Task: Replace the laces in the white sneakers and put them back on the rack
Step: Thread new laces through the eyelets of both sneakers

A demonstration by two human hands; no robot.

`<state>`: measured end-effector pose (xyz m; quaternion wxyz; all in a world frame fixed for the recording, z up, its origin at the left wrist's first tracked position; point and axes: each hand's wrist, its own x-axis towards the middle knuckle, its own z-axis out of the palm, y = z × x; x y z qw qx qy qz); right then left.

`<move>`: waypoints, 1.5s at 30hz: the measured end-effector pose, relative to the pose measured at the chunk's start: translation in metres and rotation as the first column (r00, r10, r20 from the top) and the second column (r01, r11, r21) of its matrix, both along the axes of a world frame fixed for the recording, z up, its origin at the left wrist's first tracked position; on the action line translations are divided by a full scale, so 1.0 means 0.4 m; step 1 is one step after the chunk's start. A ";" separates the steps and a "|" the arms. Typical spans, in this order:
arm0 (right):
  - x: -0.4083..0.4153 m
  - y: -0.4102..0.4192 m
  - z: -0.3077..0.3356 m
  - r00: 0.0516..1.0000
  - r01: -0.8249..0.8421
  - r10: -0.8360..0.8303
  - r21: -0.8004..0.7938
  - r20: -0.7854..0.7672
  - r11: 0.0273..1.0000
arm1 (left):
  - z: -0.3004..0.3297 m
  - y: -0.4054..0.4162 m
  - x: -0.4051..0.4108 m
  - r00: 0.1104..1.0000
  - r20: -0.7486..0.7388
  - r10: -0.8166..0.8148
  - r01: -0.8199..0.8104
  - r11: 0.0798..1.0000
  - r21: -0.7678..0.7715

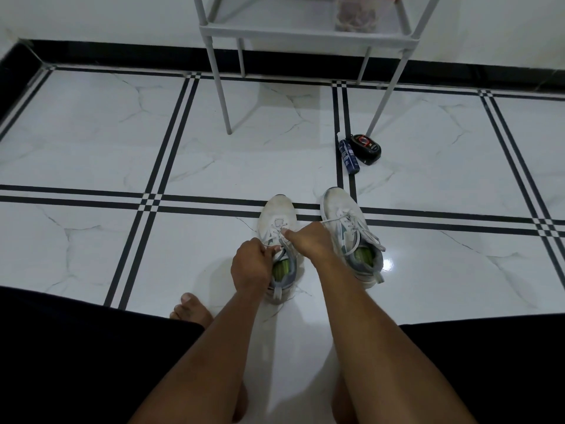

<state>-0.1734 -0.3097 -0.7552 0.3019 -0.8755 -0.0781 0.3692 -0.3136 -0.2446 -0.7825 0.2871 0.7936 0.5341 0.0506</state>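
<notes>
Covering the laces [276, 232], both grips curl on them: left hand [249, 264], right hand [308, 241]. Left sneaker [276, 212] underneath, white, scuffed; right sneaker [339, 209] beside right grip, rack [305, 33] beyond, top cut off.

Two sneakers [308, 240] side by side before the rack [305, 35].

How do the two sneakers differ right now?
The left sneaker has both hands on its laces, left hand and right hand pinching them; the right sneaker sits untouched, laces loose and trailing. The right sneaker lies farther forward. Both are white, upright on the tiled floor, with green insoles.
</notes>
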 end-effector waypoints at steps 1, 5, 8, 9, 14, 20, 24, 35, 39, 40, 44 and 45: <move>-0.013 0.002 -0.002 0.999 -0.029 0.030 -0.015 0.027 0.999 | -0.001 0.000 -0.002 1.000 0.000 -0.004 0.004 1.000 0.002; -0.043 0.010 0.006 0.999 0.039 -0.041 0.109 0.017 0.993 | -0.004 0.000 -0.007 1.000 -0.004 -0.028 0.028 1.000 0.011; -0.011 0.023 0.076 0.962 0.221 -0.138 0.376 -0.237 0.900 | -0.009 0.005 -0.007 0.998 -0.032 -0.045 0.045 0.999 -0.006; 0.013 0.030 0.114 0.934 0.291 -0.146 0.456 -0.327 0.841 | -0.011 0.006 -0.006 0.998 -0.041 -0.051 0.050 0.999 -0.012; 0.154 0.040 0.298 0.852 0.510 -0.176 0.702 -0.494 0.498 | -0.013 0.007 -0.005 0.996 -0.066 -0.054 0.052 0.998 -0.033; 0.106 0.039 0.318 0.879 0.435 -0.121 0.671 -0.462 0.600 | 0.022 0.015 -0.002 0.991 -0.115 -0.063 0.055 0.996 -0.071; 0.088 0.029 0.355 0.950 0.224 -0.017 0.638 -0.313 0.737 | 0.119 0.061 0.041 0.956 0.212 0.201 -0.107 0.916 -0.387; 0.098 -0.021 0.393 0.928 -0.209 0.282 0.286 -0.243 0.935 | 0.397 0.156 0.144 0.836 0.434 0.337 0.137 0.637 -0.759; 0.099 -0.023 0.368 0.934 -0.177 0.258 0.308 -0.246 0.935 | 0.369 0.145 0.128 0.992 0.116 0.059 0.030 0.759 -0.650; 0.098 -0.022 0.366 0.933 -0.185 0.265 0.305 -0.245 0.934 | 0.362 0.145 0.123 0.991 0.114 0.062 0.045 0.662 -0.748; 0.098 -0.018 0.352 0.919 -0.233 0.293 0.235 -0.265 0.944 | 0.322 0.151 0.123 0.873 0.379 0.306 0.232 0.423 -0.876; 0.099 -0.018 0.348 0.913 -0.254 0.305 0.208 -0.272 0.945 | 0.320 0.154 0.125 0.823 0.429 0.371 0.267 0.414 -0.870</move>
